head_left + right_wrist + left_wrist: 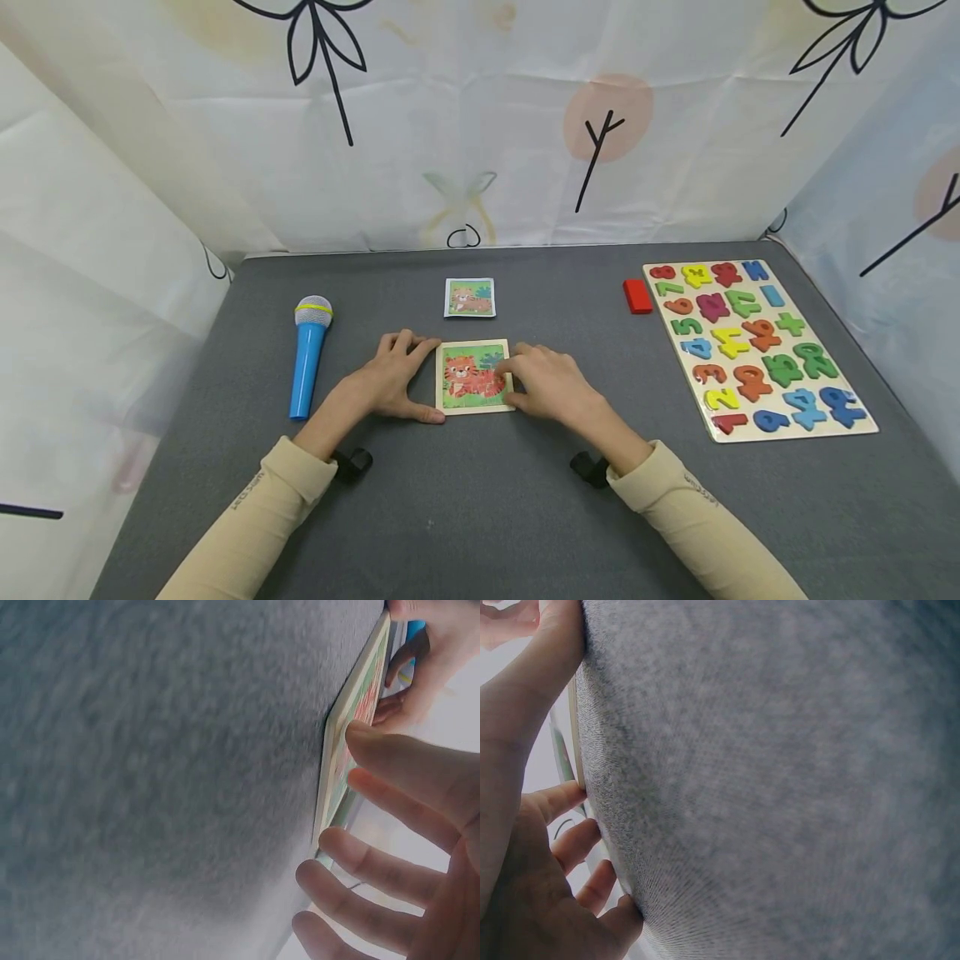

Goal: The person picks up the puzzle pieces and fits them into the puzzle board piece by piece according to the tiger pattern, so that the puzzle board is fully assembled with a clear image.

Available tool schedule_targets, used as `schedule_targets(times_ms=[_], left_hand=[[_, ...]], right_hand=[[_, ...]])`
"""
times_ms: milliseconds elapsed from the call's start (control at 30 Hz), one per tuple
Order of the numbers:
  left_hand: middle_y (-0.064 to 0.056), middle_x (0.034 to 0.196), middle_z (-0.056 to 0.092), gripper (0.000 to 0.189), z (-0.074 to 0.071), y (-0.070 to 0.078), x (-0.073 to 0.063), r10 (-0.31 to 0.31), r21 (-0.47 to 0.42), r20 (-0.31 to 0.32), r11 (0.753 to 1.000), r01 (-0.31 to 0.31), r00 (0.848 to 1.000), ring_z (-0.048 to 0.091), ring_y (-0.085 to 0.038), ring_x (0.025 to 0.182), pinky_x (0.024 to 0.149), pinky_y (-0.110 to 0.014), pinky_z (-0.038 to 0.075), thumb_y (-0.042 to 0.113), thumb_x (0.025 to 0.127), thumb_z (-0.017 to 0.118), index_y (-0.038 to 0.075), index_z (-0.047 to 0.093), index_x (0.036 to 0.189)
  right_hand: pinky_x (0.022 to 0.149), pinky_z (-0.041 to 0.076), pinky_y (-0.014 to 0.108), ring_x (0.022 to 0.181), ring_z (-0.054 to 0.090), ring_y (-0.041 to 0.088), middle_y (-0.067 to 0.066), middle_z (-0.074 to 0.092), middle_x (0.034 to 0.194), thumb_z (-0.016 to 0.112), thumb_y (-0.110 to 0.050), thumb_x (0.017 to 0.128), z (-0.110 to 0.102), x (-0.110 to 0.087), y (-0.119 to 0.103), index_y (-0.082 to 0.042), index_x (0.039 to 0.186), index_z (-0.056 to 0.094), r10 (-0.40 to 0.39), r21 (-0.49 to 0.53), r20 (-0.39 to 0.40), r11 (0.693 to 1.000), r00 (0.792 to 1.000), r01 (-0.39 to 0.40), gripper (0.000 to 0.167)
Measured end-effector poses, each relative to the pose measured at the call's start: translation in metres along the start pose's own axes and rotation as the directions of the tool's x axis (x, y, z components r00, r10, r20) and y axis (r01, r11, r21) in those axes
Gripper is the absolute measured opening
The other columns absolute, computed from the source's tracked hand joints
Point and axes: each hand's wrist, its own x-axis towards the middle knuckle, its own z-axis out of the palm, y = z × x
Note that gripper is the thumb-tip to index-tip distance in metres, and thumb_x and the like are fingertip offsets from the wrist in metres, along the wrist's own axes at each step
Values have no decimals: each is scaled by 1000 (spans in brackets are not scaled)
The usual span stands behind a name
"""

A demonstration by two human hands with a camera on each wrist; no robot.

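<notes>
A small wooden-framed picture puzzle (473, 377) with a red tiger on green lies flat on the table. My left hand (392, 379) rests at its left side, thumb by the near corner and a fingertip by the far corner. From the right, my right hand (551, 382) reaches over the puzzle's edge with loosely bent fingers; the index fingertip is at the picture's right part and the thumb is by the edge. In the right wrist view, the thumb and fingers (397, 769) are spread apart above the board. Whether any fingertip presses on the picture cannot be told.
Behind the puzzle lies a small tiger picture card (469, 297). A blue toy microphone (307, 358) lies at left. To the right are a red block (637, 297) and a board of colourful letters and numbers (757, 350). White printed cloth (480, 125) walls the grey table (480, 517).
</notes>
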Motion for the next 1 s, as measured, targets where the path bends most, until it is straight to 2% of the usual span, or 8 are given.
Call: schedule_targets(times_ms=[133, 367, 467, 533, 600, 667, 800, 1000], left_hand=[[-22, 150, 35, 115, -1, 0, 0, -5, -1, 0, 1000, 5, 1000, 26, -49, 144, 110, -66, 41, 64, 74, 84, 12, 30, 161], [-22, 150, 35, 114, 0, 0, -1, 2, -4, -1, 1000, -2, 1000, 26, -49, 144, 109, -66, 41, 64, 74, 84, 11, 30, 161], [-22, 151, 35, 114, 0, 0, -1, 1, -5, 7, 1000, -1, 1000, 25, -50, 144, 110, -66, 40, 63, 75, 83, 12, 30, 161], [-22, 152, 34, 113, 0, 0, -1, 2, -5, 10, 1000, -2, 1000, 25, -50, 145, 110, -66, 40, 63, 75, 83, 12, 29, 162], [-23, 153, 34, 113, 0, -1, -1, 6, -5, 10, 1000, -6, 1000, 25, -50, 145, 110, -67, 40, 63, 76, 83, 12, 30, 162], [-22, 154, 33, 113, 0, -1, -2, 4, -11, 14, 1000, -4, 1000, 24, -49, 145, 111, -67, 39, 62, 76, 83, 12, 29, 162], [-23, 156, 32, 113, 1, -2, -2, 2, -19, 21, 1000, -1, 1000, 23, -48, 145, 112, -66, 38, 62, 77, 82, 11, 28, 163], [-22, 161, 28, 114, 3, -4, -2, -4, -31, 36, 999, 5, 999, 20, -47, 148, 113, -65, 37, 62, 80, 80, 13, 21, 165]], right_hand=[[51, 36, 27, 69, 47, 16, 3, 61, 90, 82, -20, 88, 0, 0, 3, -20, 108, 81, 1, 2, -2, 1000, 1000, -1, 20], [51, 36, 28, 68, 46, 16, 4, 60, 91, 81, -21, 88, 1, 1, 3, -21, 113, 80, 6, 7, 15, 1000, 1000, -6, 25], [58, 48, 34, 78, 54, 20, 7, 62, 105, 85, -26, 86, 2, 2, 3, -21, 113, 81, 11, 19, 23, 1000, 1000, -11, 28], [69, 56, 43, 95, 62, 26, 10, 63, 122, 87, -31, 83, 2, 2, 3, -20, 112, 81, 16, 31, 29, 999, 999, -17, 32], [81, 58, 52, 114, 63, 32, 12, 60, 139, 88, -34, 81, 3, 2, 4, -20, 112, 81, 20, 41, 34, 999, 999, -22, 35], [88, 57, 57, 127, 60, 37, 14, 57, 148, 88, -34, 81, 3, 2, 4, -19, 112, 81, 20, 54, 39, 998, 999, -22, 35], [93, 56, 56, 132, 57, 37, 15, 57, 150, 88, -34, 81, 4, 1, 6, -18, 113, 80, 15, 61, 35, 998, 999, -17, 37], [91, 56, 54, 126, 60, 34, 12, 60, 145, 87, -36, 82, 4, -1, 7, -19, 116, 78, 1, 52, 11, 999, 1000, -2, 39]])
